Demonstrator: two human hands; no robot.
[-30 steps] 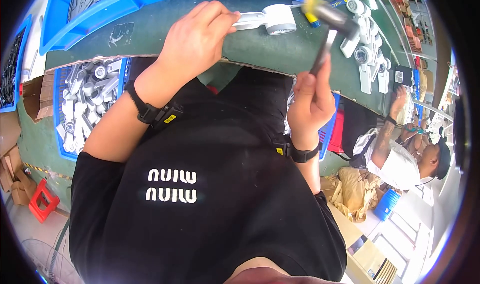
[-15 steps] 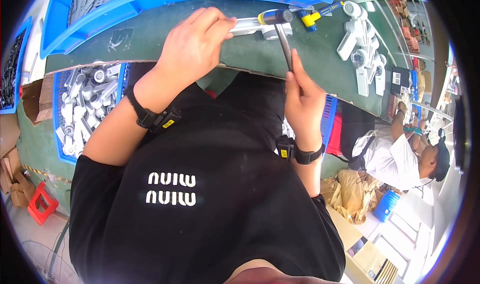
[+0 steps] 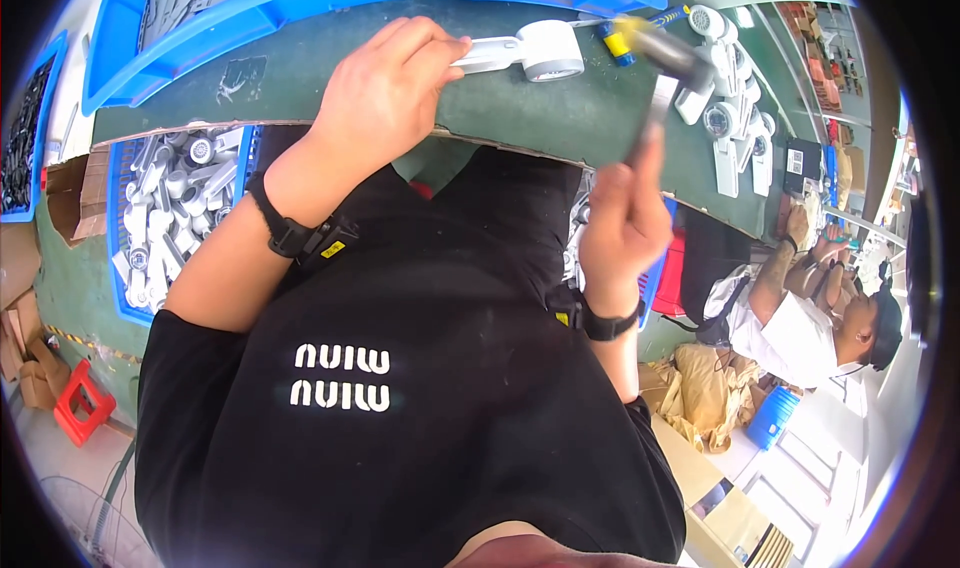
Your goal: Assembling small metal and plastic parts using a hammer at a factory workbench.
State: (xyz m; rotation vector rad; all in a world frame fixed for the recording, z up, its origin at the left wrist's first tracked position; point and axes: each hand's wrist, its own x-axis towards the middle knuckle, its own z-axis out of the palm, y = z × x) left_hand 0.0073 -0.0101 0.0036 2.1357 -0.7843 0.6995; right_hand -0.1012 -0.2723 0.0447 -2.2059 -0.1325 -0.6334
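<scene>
My left hand (image 3: 385,93) is closed around the handle of a white part with a round head (image 3: 550,50), which looks like a small handheld fan. The part lies level at the green bench top, its ring-shaped head pointing right. In my right hand (image 3: 625,223) is a mallet (image 3: 675,56) with a yellow and black head and a metal shaft. The mallet head is raised to the right of the white part, apart from it and blurred by motion. A second mallet (image 3: 618,46), yellow and blue, lies on the bench behind it.
Several similar white parts (image 3: 725,118) are piled at the right of the green bench (image 3: 290,78). A large blue bin (image 3: 350,3) of grey strips spans the back. Below the bench edge, a blue crate (image 3: 118,218) holds more white parts. A co-worker (image 3: 790,308) is at the right.
The mallet has swung up and right, off the round head of the white part, which now shows fully. My left hand has stayed nearly still. The co-worker's arms have moved.
</scene>
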